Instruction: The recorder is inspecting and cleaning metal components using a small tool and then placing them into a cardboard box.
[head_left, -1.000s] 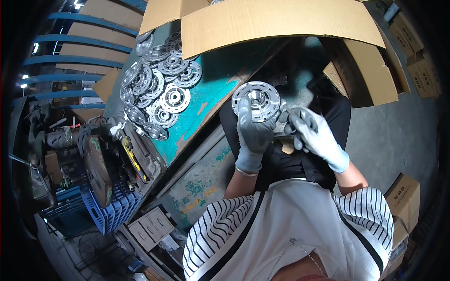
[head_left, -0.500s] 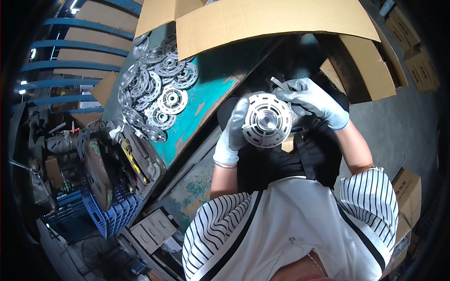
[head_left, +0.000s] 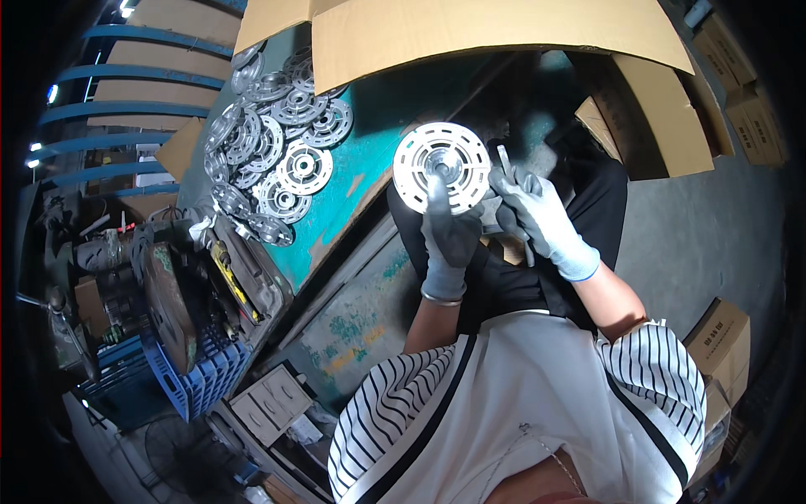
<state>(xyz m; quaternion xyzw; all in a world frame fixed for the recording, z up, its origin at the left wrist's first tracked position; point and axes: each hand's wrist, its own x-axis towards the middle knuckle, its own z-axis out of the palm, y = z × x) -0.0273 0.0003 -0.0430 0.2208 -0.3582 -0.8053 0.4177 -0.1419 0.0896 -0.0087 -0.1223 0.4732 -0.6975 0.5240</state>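
Observation:
A round silver metal disc (head_left: 408,168) with slots around its rim and a stepped hub is held up over my lap. My gloved left hand (head_left: 451,239) grips it from below, with a finger laid across its face near the hub. My gloved right hand (head_left: 541,214) is closed around a thin grey metal bar-like tool (head_left: 504,158). One end of that tool sticks up past the fingers beside the disc's right edge, and the other shows below the hand. Its exact kind is unclear.
Several similar discs (head_left: 298,107) lie heaped on the green worktable (head_left: 363,160) to the left. An open cardboard box (head_left: 504,29) overhangs the table's far side. Worn machinery (head_left: 172,294) and a blue plastic crate (head_left: 197,382) stand at left. Cartons (head_left: 720,344) sit at right.
My left hand has shifted the disc up and left and turned, so a finger now crosses its face. My right hand has moved slightly lower, the tool now more upright.

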